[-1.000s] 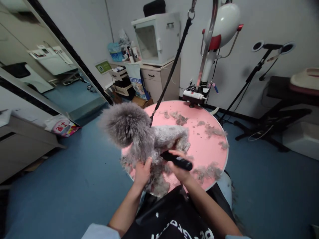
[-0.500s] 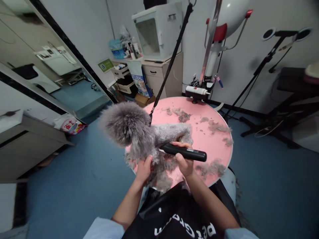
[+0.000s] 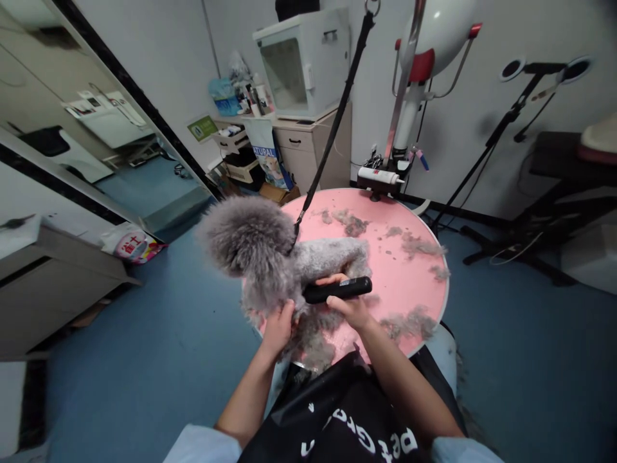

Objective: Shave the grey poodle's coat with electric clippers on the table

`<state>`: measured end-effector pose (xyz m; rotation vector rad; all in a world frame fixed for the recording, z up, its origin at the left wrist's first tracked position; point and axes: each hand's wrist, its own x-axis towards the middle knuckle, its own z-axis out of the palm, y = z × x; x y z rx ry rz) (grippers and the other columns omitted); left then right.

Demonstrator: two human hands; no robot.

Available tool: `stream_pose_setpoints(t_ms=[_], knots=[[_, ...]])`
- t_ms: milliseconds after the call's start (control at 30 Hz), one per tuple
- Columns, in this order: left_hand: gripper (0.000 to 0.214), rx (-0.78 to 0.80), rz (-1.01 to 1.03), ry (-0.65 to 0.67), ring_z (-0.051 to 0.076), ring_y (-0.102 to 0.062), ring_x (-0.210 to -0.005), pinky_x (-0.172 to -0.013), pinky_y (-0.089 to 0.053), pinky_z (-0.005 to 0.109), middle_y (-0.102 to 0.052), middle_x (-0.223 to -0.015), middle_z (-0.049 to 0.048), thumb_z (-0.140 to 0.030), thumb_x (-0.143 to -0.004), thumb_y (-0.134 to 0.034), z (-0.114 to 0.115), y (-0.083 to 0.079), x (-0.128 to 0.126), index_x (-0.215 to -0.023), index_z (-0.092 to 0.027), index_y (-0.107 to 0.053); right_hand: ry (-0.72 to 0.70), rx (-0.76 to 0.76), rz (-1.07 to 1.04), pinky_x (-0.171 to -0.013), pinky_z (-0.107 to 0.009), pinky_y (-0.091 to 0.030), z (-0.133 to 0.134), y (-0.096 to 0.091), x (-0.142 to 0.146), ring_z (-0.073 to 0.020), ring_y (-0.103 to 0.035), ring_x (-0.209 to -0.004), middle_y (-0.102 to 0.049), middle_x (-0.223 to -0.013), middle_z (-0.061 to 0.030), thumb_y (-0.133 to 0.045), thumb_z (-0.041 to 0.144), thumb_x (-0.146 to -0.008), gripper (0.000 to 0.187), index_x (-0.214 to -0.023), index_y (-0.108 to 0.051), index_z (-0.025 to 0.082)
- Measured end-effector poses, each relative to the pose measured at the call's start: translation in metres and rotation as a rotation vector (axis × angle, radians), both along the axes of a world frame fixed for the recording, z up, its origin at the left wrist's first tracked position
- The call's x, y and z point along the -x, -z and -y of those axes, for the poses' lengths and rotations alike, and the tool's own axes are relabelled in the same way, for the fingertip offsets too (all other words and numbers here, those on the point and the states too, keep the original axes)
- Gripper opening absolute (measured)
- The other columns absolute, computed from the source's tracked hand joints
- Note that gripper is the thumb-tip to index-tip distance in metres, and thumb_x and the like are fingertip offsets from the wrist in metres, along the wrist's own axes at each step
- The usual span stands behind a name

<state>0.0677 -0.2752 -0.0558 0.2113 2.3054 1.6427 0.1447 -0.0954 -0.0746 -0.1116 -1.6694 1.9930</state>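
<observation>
Change: half a second ago the black clipper (image 3: 337, 290) stretched far to the right past the right hand (image 3: 348, 303); now it looks shorter and sits tighter against the dog's side.
Right hand: fingers closed around the clipper, its front end against the fur.
Left hand (image 3: 278, 326): fingers closed on a tuft of fur at the dog's front, thumb up.
Dog (image 3: 274, 254): one grey, fluffy dog, standing at the near left edge of the round pink desk (image 3: 414, 276).
Leash (image 3: 332, 128): one black strap running from the dog's neck up out of view.
Cut fur (image 3: 409, 321): several grey clumps scattered over the desk.
Around: a white dryer (image 3: 434, 38) on a stand behind the desk, a white cabinet (image 3: 303, 61) on a counter, and a mirror (image 3: 96, 128) at left.
</observation>
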Motion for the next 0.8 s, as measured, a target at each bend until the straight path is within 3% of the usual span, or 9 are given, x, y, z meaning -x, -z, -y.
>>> stream_pose_setpoints(t_ms=[67, 133, 233, 333, 467, 633, 733, 800], knots=[[0.041, -0.02, -0.012, 0.016, 0.02, -0.062, -0.067, -0.065, -0.049, 0.03, -0.066, -0.065, 0.0032, -0.054, -0.081, -0.053, 0.001, 0.0, -0.001, -0.082, -0.015, -0.067, 0.05, 0.111, -0.005, -0.057, -0.03, -0.055, -0.002, -0.002, 0.004, -0.0175, -0.067, -0.068, -0.074, -0.097, -0.0039, -0.064, 0.043, -0.081, 0.027, -0.1, -0.058, 0.025], [0.042, -0.055, -0.022, 0.013, 0.02, -0.064, -0.072, -0.067, -0.05, 0.029, -0.069, -0.072, 0.0048, -0.054, -0.081, -0.053, 0.001, 0.002, -0.002, -0.089, -0.015, -0.067, 0.078, 0.224, -0.025, -0.047, -0.027, -0.05, -0.002, -0.006, 0.008, -0.0159, -0.064, -0.06, -0.074, -0.097, -0.0043, -0.058, 0.047, -0.085, 0.029, -0.103, -0.054, 0.025], [0.045, -0.09, 0.025, 0.006, 0.019, -0.063, -0.07, -0.064, -0.049, 0.028, -0.069, -0.075, 0.0054, -0.056, -0.08, -0.053, 0.001, 0.003, -0.003, -0.091, -0.015, -0.066, -0.065, 0.225, -0.043, -0.063, -0.034, -0.058, -0.002, -0.017, 0.01, -0.021, -0.07, -0.077, -0.074, -0.104, -0.0063, -0.066, 0.05, -0.079, 0.038, -0.104, -0.053, 0.025], [0.045, -0.115, 0.15, 0.041, 0.014, -0.054, -0.053, -0.051, -0.043, 0.025, -0.063, -0.062, 0.0006, -0.058, -0.08, -0.052, 0.002, 0.004, -0.005, -0.086, -0.016, -0.065, -0.194, 0.155, -0.046, -0.083, -0.043, -0.057, -0.005, -0.025, 0.01, -0.0246, -0.071, -0.093, -0.074, -0.105, -0.0068, -0.075, 0.049, -0.073, 0.042, -0.101, -0.056, 0.024], [0.042, -0.155, 0.229, 0.055, 0.01, -0.042, -0.043, -0.042, -0.032, 0.021, -0.054, -0.053, -0.0036, -0.057, -0.078, -0.055, 0.003, 0.003, -0.006, -0.075, -0.016, -0.062, -0.241, 0.106, -0.044, -0.084, -0.044, -0.057, -0.009, -0.023, 0.007, -0.0252, -0.071, -0.095, -0.074, -0.107, -0.009, -0.075, 0.053, -0.072, 0.046, -0.103, -0.059, 0.022], [0.042, -0.196, 0.279, 0.04, 0.011, -0.048, -0.049, -0.046, -0.036, 0.022, -0.06, -0.062, -0.0022, -0.058, -0.079, -0.054, 0.003, 0.006, -0.005, -0.08, -0.017, -0.062, -0.258, 0.017, -0.044, -0.087, -0.044, -0.056, -0.009, -0.019, -0.001, -0.0252, -0.07, -0.1, -0.072, -0.112, -0.0108, -0.076, 0.053, -0.073, 0.047, -0.104, -0.059, 0.022], [0.042, -0.171, 0.287, 0.045, 0.01, -0.044, -0.045, -0.043, -0.034, 0.021, -0.055, -0.056, -0.0032, -0.059, -0.08, -0.052, 0.002, 0.005, -0.006, -0.072, -0.018, -0.057, -0.301, -0.016, -0.053, -0.09, -0.045, -0.054, -0.011, -0.019, -0.008, -0.026, -0.067, -0.107, -0.07, -0.118, -0.0111, -0.076, 0.049, -0.074, 0.044, -0.104, -0.059, 0.023], [0.043, -0.133, 0.243, 0.029, 0.01, -0.043, -0.044, -0.043, -0.035, 0.021, -0.053, -0.053, -0.003, -0.059, -0.081, -0.051, 0.001, 0.003, -0.007, -0.066, -0.019, -0.053, -0.258, 0.004, -0.087, -0.091, -0.045, -0.054, -0.012, -0.02, -0.012, -0.0257, -0.067, -0.108, -0.07, -0.117, -0.0099, -0.076, 0.047, -0.075, 0.041, -0.104, -0.058, 0.024]])
